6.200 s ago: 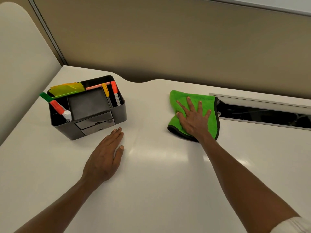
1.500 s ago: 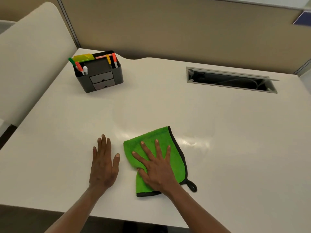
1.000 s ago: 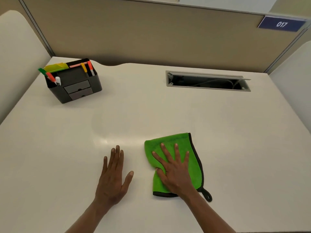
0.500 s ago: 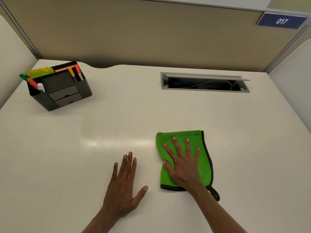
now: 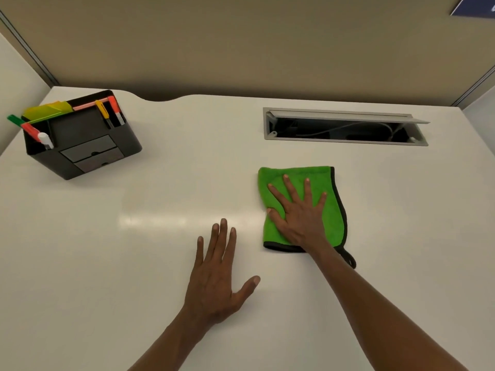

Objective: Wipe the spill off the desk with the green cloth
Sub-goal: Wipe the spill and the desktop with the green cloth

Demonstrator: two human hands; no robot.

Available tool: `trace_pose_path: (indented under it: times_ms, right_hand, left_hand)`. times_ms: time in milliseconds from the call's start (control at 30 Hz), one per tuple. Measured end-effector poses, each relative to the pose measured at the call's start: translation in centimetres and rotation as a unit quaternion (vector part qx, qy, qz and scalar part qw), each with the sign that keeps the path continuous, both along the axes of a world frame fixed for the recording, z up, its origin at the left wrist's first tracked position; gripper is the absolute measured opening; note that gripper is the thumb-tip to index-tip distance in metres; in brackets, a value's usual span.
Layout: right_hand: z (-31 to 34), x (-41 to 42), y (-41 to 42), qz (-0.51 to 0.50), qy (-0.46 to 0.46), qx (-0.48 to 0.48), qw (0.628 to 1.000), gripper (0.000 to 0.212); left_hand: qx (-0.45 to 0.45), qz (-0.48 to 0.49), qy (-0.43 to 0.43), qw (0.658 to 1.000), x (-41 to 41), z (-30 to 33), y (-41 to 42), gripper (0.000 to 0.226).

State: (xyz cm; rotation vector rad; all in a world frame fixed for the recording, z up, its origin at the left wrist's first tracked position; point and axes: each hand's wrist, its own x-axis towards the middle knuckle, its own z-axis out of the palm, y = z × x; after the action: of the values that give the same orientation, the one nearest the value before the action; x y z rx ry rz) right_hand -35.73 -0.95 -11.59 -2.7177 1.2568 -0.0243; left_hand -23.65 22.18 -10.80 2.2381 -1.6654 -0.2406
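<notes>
On white worktop (image 5: pixel 401 236), right of centre: folded green cloth (image 5: pixel 332 199), black-edged, hanging loop at near right corner. Right hand (image 5: pixel 301 212) pressed flat on it, fingers (image 5: pixel 292 188) straight, spread wide. Left hand (image 5: pixel 217 279) flat on bare surface just beside cloth, fingers straight, close together, thumb out. Far left: black desk organiser (image 5: pixel 88 145), two small drawers in front, markers (image 5: pixel 112 108) and yellow-green sheet (image 5: pixel 45 111) in top compartments. Far right: open cable tray (image 5: pixel 345 128), cables inside.

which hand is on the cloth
The right hand, fingers spread flat on the green cloth; the left hand rests on the bare desk beside it.
</notes>
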Motion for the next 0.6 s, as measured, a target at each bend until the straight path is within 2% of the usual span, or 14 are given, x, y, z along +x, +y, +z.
trace_pose_path:
  times_ms: [333,600]
  right_hand:
    - [0.0,4.9,-6.4,-0.004,-0.003,0.001,1.000,0.056]
    - [0.0,5.6,-5.8,0.022,0.011,0.005,1.000,0.059]
  left_hand:
    - [0.024,0.011,-0.018,0.999,2.2,-0.5,-1.5,0.093]
    - [0.033,0.024,-0.022,0.999,2.4,-1.0,0.2,0.091]
